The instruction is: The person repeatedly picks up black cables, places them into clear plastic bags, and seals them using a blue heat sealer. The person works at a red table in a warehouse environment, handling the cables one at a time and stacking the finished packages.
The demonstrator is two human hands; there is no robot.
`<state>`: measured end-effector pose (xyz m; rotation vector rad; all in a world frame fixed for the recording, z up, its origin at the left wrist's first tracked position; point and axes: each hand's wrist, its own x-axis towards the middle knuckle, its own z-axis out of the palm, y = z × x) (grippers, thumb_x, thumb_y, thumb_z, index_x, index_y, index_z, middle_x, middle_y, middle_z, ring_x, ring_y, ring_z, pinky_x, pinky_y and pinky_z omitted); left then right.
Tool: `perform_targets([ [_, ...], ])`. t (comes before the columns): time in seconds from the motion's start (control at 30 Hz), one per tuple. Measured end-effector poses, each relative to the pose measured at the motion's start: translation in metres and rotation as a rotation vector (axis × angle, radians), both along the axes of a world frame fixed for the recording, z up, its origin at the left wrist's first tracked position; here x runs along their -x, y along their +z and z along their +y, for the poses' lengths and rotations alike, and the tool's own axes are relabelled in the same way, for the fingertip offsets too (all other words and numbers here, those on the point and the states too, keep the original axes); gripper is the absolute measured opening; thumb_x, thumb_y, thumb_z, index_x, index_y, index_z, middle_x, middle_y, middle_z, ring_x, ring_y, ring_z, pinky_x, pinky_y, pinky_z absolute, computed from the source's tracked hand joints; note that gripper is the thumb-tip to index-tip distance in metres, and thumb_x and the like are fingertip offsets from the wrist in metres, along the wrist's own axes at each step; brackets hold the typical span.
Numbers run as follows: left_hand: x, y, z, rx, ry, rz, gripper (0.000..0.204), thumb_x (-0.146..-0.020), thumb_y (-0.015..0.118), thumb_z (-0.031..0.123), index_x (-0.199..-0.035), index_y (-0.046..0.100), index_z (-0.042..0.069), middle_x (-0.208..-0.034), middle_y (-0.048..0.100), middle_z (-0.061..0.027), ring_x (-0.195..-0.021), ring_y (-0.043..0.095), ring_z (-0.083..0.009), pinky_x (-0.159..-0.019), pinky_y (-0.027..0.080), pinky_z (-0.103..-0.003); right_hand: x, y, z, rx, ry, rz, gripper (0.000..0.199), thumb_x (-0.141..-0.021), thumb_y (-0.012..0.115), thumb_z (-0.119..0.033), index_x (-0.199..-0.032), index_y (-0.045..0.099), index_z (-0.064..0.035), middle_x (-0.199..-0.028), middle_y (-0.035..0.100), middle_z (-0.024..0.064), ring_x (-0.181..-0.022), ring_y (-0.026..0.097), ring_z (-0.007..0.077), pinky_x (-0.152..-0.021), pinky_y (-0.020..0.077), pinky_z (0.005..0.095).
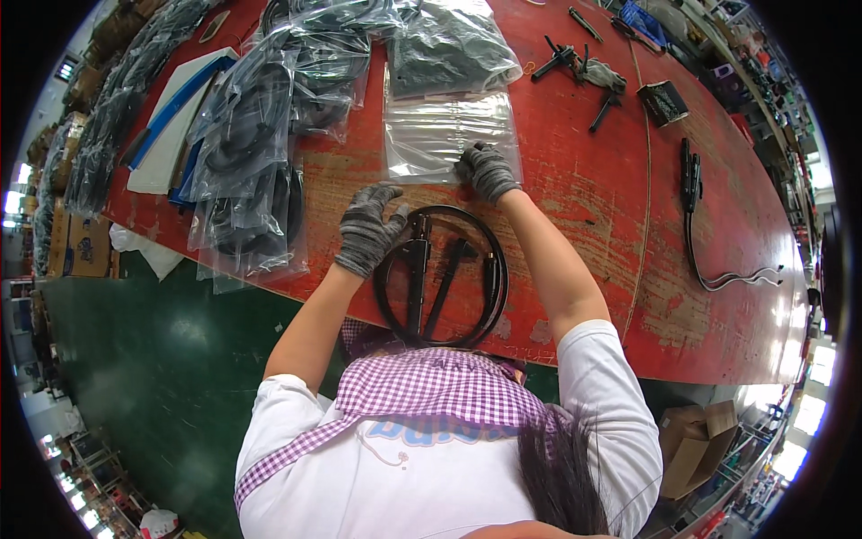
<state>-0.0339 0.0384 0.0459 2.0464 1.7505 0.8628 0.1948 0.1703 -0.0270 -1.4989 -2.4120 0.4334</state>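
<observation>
At your nine o'clock, a heap of bagged black cables [256,144] lies on the red table [593,189]. Your left hand [366,231], grey-gloved, fingers curled, rests on the clamp at the ten o'clock edge of the coiled black cable [442,277], a glossy loop with clamps lying across it, at the table's near edge. At one o'clock from it, your right hand [486,170] presses fingertips onto an empty clear bag [440,135].

the right hand [487,171] covers the clear bag's [440,135] lower corner; bagged contents too blurred to tell.
</observation>
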Motion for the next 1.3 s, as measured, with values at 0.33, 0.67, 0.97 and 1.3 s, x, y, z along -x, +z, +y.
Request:
perform_targets([
  [0.33, -0.047, -0.016, 0.079, -0.433, -0.150, 0.510, 0.019, -0.072, 0.058, 0.017, -0.091, 0.062, 0.018, -0.106, 0.057, -0.0064, -0.100, 0.051, -0.0249, -0.083, 0.042, -0.039, 0.012, 0.033, 0.019, -0.127, 0.015, -0.018, 0.028, -0.085, 0.047, -0.031, -0.082, 0.060, -0.0063, -0.083, 0.059, 0.0190, -0.086, 0.055, 0.0361, -0.076, 0.0428, 0.0439],
  [0.67, -0.013, -0.013, 0.122, -0.265, -0.176, 0.803, 0.018, -0.078, 0.050, 0.018, -0.090, 0.063, 0.017, -0.095, 0.058, -0.0044, -0.088, 0.055, -0.0214, -0.070, 0.045, -0.035, -0.001, 0.070, -0.018, -0.749, 0.345, -0.338, 0.029, -0.084, 0.044, -0.032, -0.102, 0.057, -0.0134, -0.125, 0.046, 0.0053, -0.113, 0.042, 0.0241, -0.091, 0.0347, 0.0385],
  [0.97, -0.002, -0.027, 0.098, -0.137, -0.010, 0.821, 0.020, -0.081, 0.046, 0.016, -0.094, 0.060, 0.008, -0.071, 0.058, -0.0101, -0.055, 0.060, -0.0229, -0.045, 0.046, -0.039, -0.036, 0.069, -0.042, -0.283, -0.210, -0.475, 0.022, -0.081, 0.047, -0.025, -0.089, 0.062, -0.0105, -0.075, 0.059, 0.0071, -0.070, 0.056, 0.0233, -0.058, 0.0422, 0.0393],
  [1.3, 0.023, -0.081, -0.030, -0.082, -0.402, 0.651, 0.023, -0.080, 0.046, 0.019, -0.099, 0.056, 0.009, -0.066, 0.059, -0.0103, -0.055, 0.060, -0.0245, -0.046, 0.047, -0.038, -0.067, 0.025, -0.247, -0.012, 0.117, -0.270, 0.051, -0.072, 0.054, -0.015, -0.122, 0.046, -0.0163, -0.064, 0.053, 0.0044, -0.060, 0.053, 0.0194, -0.053, 0.0412, 0.0338],
])
